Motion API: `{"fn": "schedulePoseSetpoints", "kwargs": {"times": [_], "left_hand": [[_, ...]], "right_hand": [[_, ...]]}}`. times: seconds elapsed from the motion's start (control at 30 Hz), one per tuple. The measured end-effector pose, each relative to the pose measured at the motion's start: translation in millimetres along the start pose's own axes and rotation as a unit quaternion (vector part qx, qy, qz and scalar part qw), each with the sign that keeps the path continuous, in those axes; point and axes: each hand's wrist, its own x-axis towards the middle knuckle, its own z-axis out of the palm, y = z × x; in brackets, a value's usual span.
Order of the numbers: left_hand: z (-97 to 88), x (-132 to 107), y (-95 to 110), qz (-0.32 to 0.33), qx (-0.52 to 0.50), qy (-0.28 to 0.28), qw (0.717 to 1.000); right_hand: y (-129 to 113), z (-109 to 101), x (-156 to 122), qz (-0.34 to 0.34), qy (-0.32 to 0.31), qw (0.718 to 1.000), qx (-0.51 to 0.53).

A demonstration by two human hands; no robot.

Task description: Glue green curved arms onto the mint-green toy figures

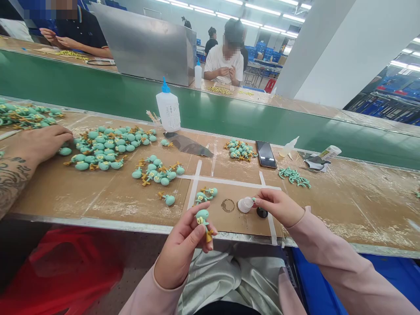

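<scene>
While left fingers (199, 234) clamp a teal figurine (202, 217), yellow-eyed, tan-legged, right fingers (262, 201) together

Matt, smooth teal figurine (202, 215) on rough cardboard (49, 192) (phone glass (265, 154) glossy).

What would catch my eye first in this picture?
The teal toy figures heaped across the brown bench stand out most. At the front, the person's left hand holds one figure while the right hand reaches a small clear cup. Behind them, a white squeeze bottle with a blue nozzle stands before a green belt.
</scene>
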Motion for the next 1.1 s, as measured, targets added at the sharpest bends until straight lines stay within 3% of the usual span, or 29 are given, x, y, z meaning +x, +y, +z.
{"fn": "schedulePoseSetpoints", "kwargs": {"times": [0.63, 0.8, 0.93, 1.1], "left_hand": [[-1.4, 3, -4, 0.004, -0.005, -0.022, 1.0], [1.1, 1, -4, 0.003, -0.016, -0.017, 1.0], [3.8, -1, -6, 0.021, -0.022, -0.017, 0.999], [9.7, -4, -5, 0.055, -0.004, -0.033, 0.998]], "right_hand": [[-4, 1, -9, 0.01, -0.008, 1.0, 0.024], [-9, -8, -20, -0.019, 0.048, 0.998, 0.037], [-25, 11, -39, -0.06, 0.115, 0.974, 0.184], [-54, 64, -55, -0.016, 0.02, 0.899, 0.437]]}}
